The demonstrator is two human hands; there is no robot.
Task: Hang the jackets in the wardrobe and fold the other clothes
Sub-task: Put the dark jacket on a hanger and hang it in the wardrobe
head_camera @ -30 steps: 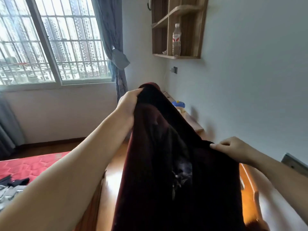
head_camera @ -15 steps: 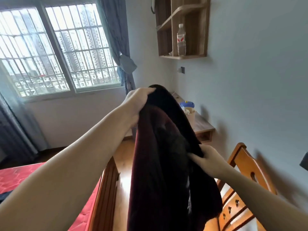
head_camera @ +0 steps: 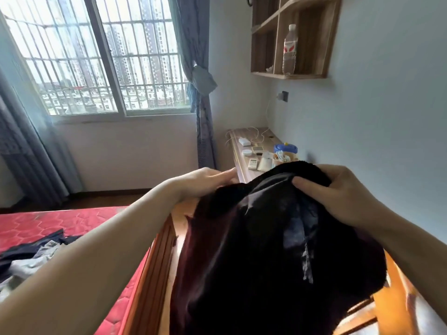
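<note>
Right now the dark jacket (head_camera: 266, 250) hangs in the air in front of the person, held up by both hands above the gap between the bed (head_camera: 48, 228) and the wooden chair (head_camera: 387, 298). Its outside looks black, with a deep maroon lining showing along the side nearer the bed. The right hand (head_camera: 338, 194) grips the top edge of the jacket, its fingers (head_camera: 312, 187) curled into the bunched fabric and the thumb hooked over the far side. The left hand (head_camera: 205, 180) sits at the jacket's other upper corner; its fingers reach behind the cloth, so I cannot tell whether they are clenched on it or only resting against it. Beyond the jacket, against the wall, a narrow wooden surface (head_camera: 244, 170) carries small items: a white charger, a remote and a blue-lidded container (head_camera: 285, 149). Above the jacket, a wall shelf (head_camera: 290, 74) holds 1 plastic bottle (head_camera: 289, 49). On the red mattress of the bed, beside the jacket, lies a loose pile of other clothes (head_camera: 29, 257). A barred window (head_camera: 104, 56) with grey curtains fills the wall beyond the bed.
</note>
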